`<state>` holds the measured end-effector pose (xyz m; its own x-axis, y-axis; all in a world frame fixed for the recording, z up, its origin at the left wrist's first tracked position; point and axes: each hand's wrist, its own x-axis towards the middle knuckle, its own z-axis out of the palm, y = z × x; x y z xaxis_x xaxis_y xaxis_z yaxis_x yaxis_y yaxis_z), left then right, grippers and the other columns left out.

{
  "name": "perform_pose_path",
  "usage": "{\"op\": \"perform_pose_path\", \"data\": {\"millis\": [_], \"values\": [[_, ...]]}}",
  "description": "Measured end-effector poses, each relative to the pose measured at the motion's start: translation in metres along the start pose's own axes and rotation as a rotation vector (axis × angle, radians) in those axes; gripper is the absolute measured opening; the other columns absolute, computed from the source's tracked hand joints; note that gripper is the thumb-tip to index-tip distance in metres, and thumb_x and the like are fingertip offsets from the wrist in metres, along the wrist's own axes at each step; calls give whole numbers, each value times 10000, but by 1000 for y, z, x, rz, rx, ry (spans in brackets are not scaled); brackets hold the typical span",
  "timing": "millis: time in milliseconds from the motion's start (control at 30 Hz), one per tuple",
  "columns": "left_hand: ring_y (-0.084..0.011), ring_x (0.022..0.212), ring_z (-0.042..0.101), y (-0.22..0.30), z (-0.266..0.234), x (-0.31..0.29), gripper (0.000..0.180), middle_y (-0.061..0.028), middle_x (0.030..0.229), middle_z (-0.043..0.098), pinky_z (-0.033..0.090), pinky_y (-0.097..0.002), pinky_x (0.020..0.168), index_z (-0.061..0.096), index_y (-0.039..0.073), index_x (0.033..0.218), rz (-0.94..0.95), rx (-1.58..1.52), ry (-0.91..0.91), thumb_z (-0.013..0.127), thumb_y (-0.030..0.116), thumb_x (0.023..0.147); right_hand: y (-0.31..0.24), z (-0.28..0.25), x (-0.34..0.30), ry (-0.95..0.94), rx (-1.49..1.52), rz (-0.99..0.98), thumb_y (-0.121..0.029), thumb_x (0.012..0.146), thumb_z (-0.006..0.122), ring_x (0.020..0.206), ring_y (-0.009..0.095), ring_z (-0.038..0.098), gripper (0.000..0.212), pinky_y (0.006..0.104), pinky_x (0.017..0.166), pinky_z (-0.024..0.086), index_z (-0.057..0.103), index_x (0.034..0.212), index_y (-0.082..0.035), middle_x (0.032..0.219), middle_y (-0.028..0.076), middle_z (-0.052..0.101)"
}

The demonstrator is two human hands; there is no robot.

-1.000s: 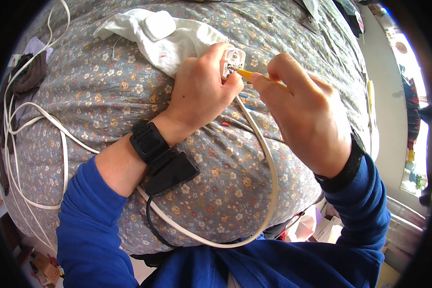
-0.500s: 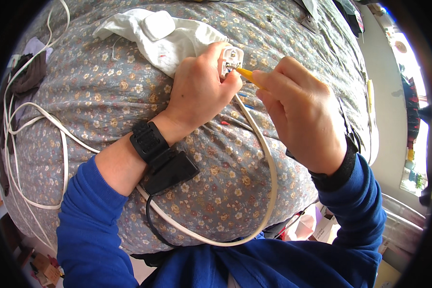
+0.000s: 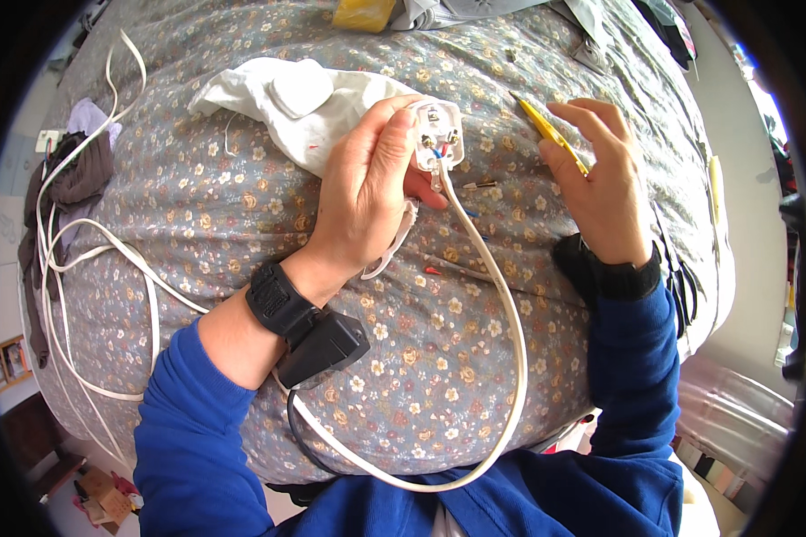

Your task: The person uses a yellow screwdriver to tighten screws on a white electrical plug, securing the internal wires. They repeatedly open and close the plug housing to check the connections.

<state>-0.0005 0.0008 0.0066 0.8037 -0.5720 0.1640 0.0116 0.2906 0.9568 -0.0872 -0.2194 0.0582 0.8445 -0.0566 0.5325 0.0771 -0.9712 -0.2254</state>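
My left hand grips an opened white electric plug, its brass screws and coloured wire ends showing. A white cable runs from the plug down toward my lap and loops back left. My right hand holds a yellow-handled screwdriver a short way right of the plug, its tip pointing up and left, clear of the plug. Both hands hover over a flowered grey bedspread. Small wire offcuts lie on the cover between the hands.
A white cloth with a white plug cover on it lies behind my left hand. More white cable coils at the left beside dark clothing. A yellow object sits at the far edge. The bed's right edge drops off.
My right hand has pulled the screwdriver away from the plug to the right and opened its fingers wider. My left hand has tilted the plug so its inside faces up.
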Motion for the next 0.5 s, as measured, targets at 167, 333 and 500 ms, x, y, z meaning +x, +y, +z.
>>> {"op": "perform_pose_path", "data": {"millis": [167, 333, 500], "values": [[-151, 773, 693, 2, 0, 0, 415, -118, 1013, 675, 591, -277, 680, 473, -7, 1348, 56, -96, 22, 339, 296, 1098, -29, -10, 6, -379, 541, 391, -292, 940, 684, 552, 130, 532, 322, 310, 510, 411, 708, 849, 17, 605, 61, 566], [-173, 815, 692, 5, -1, 1, 441, -129, 1032, 671, 586, -298, 745, 460, -6, 1365, 65, -106, 51, 315, 315, 1101, -47, -5, 14, -910, 873, 535, -307, 983, 641, 584, 45, 544, 331, 203, 535, 439, 708, 941, 14, 727, 8, 673], [-162, 840, 689, 6, -1, 0, 450, -121, 1054, 673, 573, -284, 757, 455, -9, 1377, 38, -102, 38, 321, 319, 1099, -43, 9, 17, -959, 1045, 573, -272, 963, 674, 543, 27, 511, 267, 187, 496, 403, 704, 941, -8, 710, -4, 671]]}}
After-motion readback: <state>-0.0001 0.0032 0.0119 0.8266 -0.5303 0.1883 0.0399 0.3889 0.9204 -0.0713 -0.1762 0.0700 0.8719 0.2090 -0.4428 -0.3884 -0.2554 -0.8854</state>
